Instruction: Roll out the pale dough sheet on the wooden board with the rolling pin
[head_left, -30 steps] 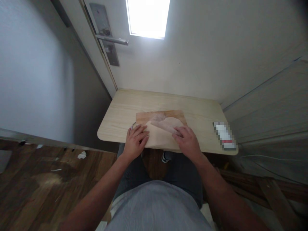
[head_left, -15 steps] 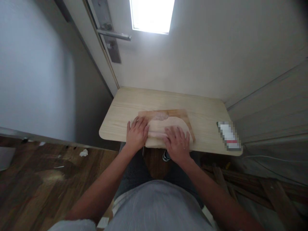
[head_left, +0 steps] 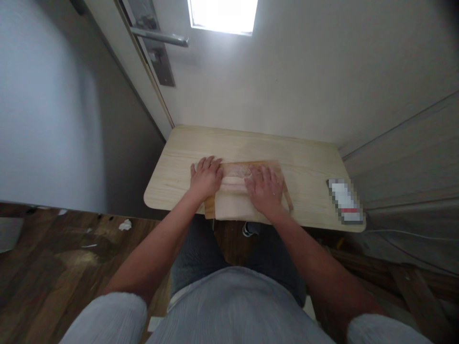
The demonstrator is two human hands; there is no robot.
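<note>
Grey cloth is worn as a shirt (head_left: 229, 306) at six o'clock, with the dough (head_left: 234, 205) taken as the middle of the clock. Dark trousers (head_left: 195, 248) are seen just past it, and one shoe (head_left: 246, 230) is seen at five o'clock, lower than the table (head_left: 311, 186). The pale dough is spread flat on a wooden board (head_left: 210, 206), right by the table's near edge. Across its far part a thin rolling pin (head_left: 234, 188) is laid. Its ends are covered by the left hand (head_left: 206, 179) at ten o'clock and the right hand (head_left: 265, 191) at two. On both hands the fingers are stretched out flat; how the pin is touched under the palms is hidden. At three o'clock a long blurred thing (head_left: 344, 200) is set on the table, well apart from the hands. Farthest off, a door (head_left: 287, 86) is seen, with its handle (head_left: 161, 37) at eleven o'clock and a bright window (head_left: 222, 16) at twelve.
</note>
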